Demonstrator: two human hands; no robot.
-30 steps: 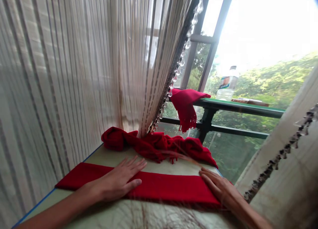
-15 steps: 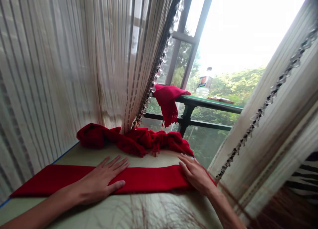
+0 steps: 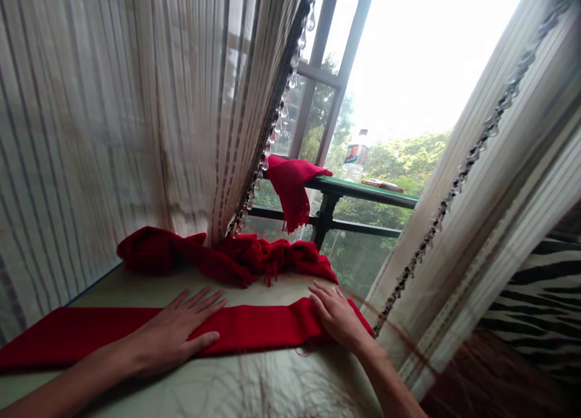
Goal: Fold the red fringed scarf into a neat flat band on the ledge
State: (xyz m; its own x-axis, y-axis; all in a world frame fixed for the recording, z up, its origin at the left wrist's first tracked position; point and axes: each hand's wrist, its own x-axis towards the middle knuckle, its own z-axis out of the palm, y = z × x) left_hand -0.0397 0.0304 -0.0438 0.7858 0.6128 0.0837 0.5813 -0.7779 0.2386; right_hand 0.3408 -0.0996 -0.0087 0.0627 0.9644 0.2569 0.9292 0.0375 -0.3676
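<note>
A red scarf (image 3: 258, 327), folded into a long flat band, lies across the pale green tabletop (image 3: 218, 382). My left hand (image 3: 179, 324) rests flat on its middle, fingers spread and thumb out to the side. Near the scarf's right end, my right hand (image 3: 336, 315) lies on the cloth with its fingers stretched out. The cloth is slightly rumpled beside that hand. Behind the band, a second red scarf (image 3: 254, 257) with a fringe lies bunched along the far edge of the table.
Another fringed red scarf (image 3: 293, 191) hangs over the green railing (image 3: 372, 194). A plastic bottle (image 3: 356, 158) and a small flat brown-and-white object (image 3: 382, 185) stand on the rail. Striped sheer curtain (image 3: 113, 133) borders the left, a beaded curtain (image 3: 454, 224) the right, beside zebra-patterned fabric (image 3: 535, 303).
The view has swung to the right, so everything sits further left. My right hand has shifted slightly on the scarf, which has rumpled near it. My left hand stays flat.
</note>
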